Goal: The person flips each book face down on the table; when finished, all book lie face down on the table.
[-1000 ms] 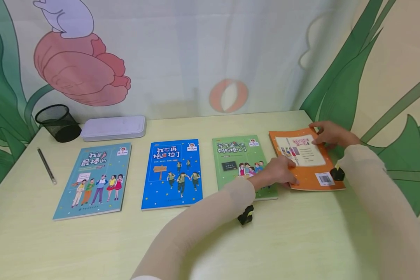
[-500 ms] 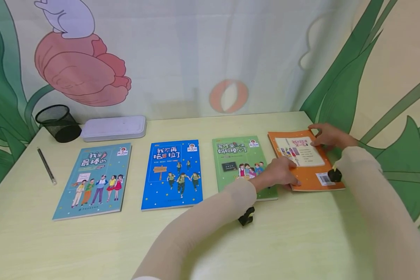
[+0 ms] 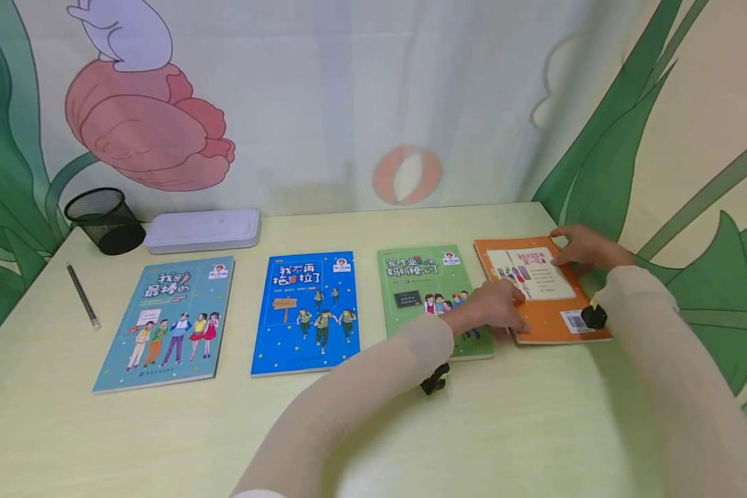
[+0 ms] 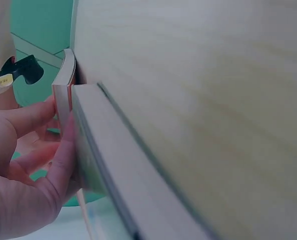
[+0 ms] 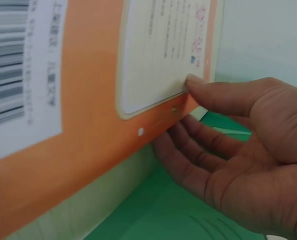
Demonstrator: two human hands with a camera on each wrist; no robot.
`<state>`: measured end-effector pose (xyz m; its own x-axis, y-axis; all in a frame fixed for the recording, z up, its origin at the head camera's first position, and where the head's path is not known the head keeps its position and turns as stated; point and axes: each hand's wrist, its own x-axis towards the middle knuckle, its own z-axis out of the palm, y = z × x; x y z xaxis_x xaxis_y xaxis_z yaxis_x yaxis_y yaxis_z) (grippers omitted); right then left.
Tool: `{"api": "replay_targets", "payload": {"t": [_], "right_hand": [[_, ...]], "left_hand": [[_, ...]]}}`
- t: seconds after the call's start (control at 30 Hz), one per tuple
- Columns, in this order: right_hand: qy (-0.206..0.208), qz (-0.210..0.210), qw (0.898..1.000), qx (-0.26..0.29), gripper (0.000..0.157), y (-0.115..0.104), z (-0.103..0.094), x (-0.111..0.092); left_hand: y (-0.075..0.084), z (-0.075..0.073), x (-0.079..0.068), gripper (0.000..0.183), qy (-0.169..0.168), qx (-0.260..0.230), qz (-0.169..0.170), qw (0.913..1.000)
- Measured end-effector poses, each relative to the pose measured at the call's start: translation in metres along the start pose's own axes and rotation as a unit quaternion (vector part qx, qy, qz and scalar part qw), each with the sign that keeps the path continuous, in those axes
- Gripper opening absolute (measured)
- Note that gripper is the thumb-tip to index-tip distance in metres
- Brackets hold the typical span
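An orange book [image 3: 544, 324], back cover with barcode facing up, lies at the right end of a row of books. My right hand [image 3: 588, 249] pinches its right edge, thumb on the cover and fingers beneath, as the right wrist view shows. At its left edge my left hand [image 3: 494, 306] holds it, thumb on the cover and fingers at the side. A green book [image 3: 413, 277] lies flat just to the left, partly covered by the left forearm and hand. In the left wrist view, the left fingers reach between the page edges of the orange book [image 4: 62, 97] and green book [image 4: 133, 175].
A blue book [image 3: 305, 311] and a teal book [image 3: 162, 321] lie farther left on the table [image 3: 180, 443]. Behind them are a lilac pencil case [image 3: 202, 229] and a black mesh pen holder [image 3: 106, 221]. A pencil [image 3: 83, 295] lies at the far left.
The orange book has shifted slightly to the left, closer to the green book, with both hands on it. The other books have stayed in place.
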<state>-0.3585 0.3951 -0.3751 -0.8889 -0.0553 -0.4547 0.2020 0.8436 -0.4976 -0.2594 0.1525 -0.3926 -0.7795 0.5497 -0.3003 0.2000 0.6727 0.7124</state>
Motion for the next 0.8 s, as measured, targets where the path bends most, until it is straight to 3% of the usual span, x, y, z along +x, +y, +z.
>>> {"api": "replay_targets", "payload": {"t": [0.17, 0.3, 0.57, 0.8], "right_hand": [[-0.029, 0.035, 0.999, 0.007, 0.079, -0.010, -0.001, -0.005], [-0.041, 0.040, 0.998, 0.002, 0.079, -0.022, -0.002, -0.009], [-0.008, -0.038, 0.998, -0.041, 0.072, -0.048, 0.001, -0.007], [0.012, -0.108, 0.993, -0.047, 0.070, -0.065, 0.011, -0.007]], "left_hand": [[0.002, -0.010, -0.005, 0.060, -0.011, 0.034, 0.008, 0.9993], [0.002, -0.021, -0.009, 0.055, -0.009, 0.048, 0.028, 0.9984], [-0.018, -0.048, -0.019, 0.051, 0.000, 0.127, 0.097, 0.9871], [-0.038, -0.073, -0.037, 0.056, -0.007, 0.154, 0.158, 0.9753]]}}
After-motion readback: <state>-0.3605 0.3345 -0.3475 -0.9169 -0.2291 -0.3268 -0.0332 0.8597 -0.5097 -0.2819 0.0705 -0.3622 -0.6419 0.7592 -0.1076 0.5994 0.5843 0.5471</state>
